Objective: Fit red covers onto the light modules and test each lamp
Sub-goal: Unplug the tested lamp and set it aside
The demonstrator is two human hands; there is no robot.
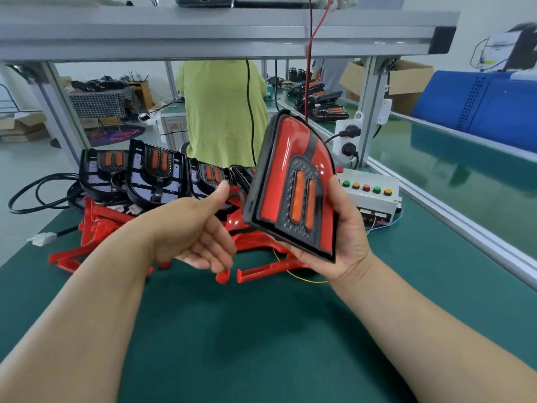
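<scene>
A lamp (pixel 293 187), arch-shaped, with a glossy red cover, a black rim and two orange oval inserts, is gripped at its lower right edge by the right hand (pixel 345 237) and raised, tilted, above the green desk (pixel 261 330). The left hand (pixel 197 228) is seen just beside it, loosely spread, thumb up. Black uncovered modules (pixel 157 173) and red covers (pixel 96 228) are piled behind.

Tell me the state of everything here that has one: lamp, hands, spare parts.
Black-framed lamp with glossy red cover: cover fitted, held tilted; lit or not, cannot tell.
Right hand: grips the lamp.
Left hand: open, holding nothing.
Bare black light modules: uncovered, standing in a row.
Loose red plastic covers: piled, unfitted.
</scene>
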